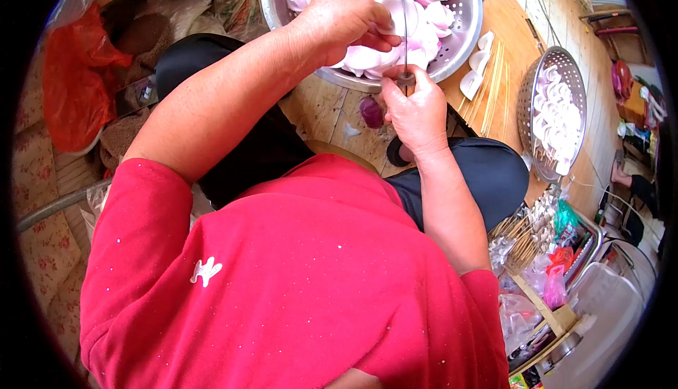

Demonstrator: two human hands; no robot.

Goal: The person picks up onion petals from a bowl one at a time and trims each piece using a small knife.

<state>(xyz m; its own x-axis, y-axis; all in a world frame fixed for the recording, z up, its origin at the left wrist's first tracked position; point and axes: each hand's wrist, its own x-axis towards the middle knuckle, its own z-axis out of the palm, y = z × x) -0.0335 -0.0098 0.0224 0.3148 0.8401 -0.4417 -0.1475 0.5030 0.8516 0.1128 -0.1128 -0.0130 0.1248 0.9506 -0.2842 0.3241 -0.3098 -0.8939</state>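
Observation:
A metal colander point(266, 1) at the top holds many pale pink onion pieces point(361, 57). Over it, my left hand point(349, 18) has its fingers curled round a pale onion piece point(390, 12) beside a thin upright skewer point(405, 32). Lower down, my right hand point(417, 106) grips the skewer near a small brown piece point(405, 78). A dark purple onion piece point(371, 112) is just left of my right hand. To the right, a wooden board point(505, 22) carries thin bamboo sticks point(492, 82) and several pale onion pieces in a row point(477, 64).
A second colander point(525, 99) with threaded white pieces stands at the right. Below it are bundled skewers point(522, 237), plastic bags point(554, 283) and a clear bin point(604, 311). A red bag point(78, 82) lies at the left. Another person's foot point(621, 175) shows at the far right.

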